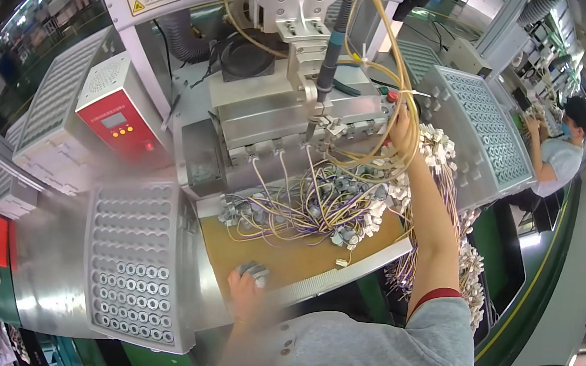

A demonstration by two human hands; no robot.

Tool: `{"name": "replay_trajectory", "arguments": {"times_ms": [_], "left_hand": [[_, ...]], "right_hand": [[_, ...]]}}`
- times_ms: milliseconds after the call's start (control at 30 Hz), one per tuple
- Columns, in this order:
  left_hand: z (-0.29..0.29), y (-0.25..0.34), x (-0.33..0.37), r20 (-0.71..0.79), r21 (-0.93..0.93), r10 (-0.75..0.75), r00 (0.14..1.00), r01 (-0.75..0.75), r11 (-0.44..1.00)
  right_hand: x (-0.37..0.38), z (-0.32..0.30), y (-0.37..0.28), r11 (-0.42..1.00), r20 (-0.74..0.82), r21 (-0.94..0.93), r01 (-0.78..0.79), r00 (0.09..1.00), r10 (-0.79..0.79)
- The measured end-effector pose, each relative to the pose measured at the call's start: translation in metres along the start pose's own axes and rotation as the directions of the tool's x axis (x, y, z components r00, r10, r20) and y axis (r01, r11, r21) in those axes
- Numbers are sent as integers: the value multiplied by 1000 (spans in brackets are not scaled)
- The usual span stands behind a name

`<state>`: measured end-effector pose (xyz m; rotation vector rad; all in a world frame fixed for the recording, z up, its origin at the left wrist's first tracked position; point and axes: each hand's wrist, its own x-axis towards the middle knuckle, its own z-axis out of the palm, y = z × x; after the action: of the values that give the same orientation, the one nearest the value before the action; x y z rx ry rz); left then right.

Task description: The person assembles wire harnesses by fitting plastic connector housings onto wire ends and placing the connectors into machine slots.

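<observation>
Currently | left hand (245,289): fingers bent, hold unclear | right hand (402,132): fingers, can't tell | white leads (284,168) slant near-right

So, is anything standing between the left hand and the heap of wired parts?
Nothing visible does: a bare strip of the brown surface lies between the left hand and the heap of wired parts. A small white piece lies off to the right, outside that path.

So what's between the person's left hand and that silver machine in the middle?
In the head view, some brown board, then a tangled heap of thin wires, lies between the left hand and the silver machine.
</observation>
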<state>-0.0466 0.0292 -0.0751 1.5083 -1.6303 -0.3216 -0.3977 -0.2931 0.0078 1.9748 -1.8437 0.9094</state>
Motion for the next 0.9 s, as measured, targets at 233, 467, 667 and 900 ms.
{"name": "replay_trajectory", "arguments": {"times_ms": [233,467,667,900], "left_hand": [[-4,2,3,22,-15,7,1000,-7,1000],[-3,1,1,56,1,-24,998,24,1000],[-5,5,-7,22,-298,-379,925,368,881],[-3,-1,-13,-22,-324,-317,948,293,899]], "right_hand": [[-3,-8,-15,991,41,-105,78,996,-74],[-2,-11,-23,981,-21,-158,115,993,-119],[-3,-6,-17,982,-25,-136,132,990,-137],[-1,-1,-12,986,-13,-116,122,992,-124]]}}
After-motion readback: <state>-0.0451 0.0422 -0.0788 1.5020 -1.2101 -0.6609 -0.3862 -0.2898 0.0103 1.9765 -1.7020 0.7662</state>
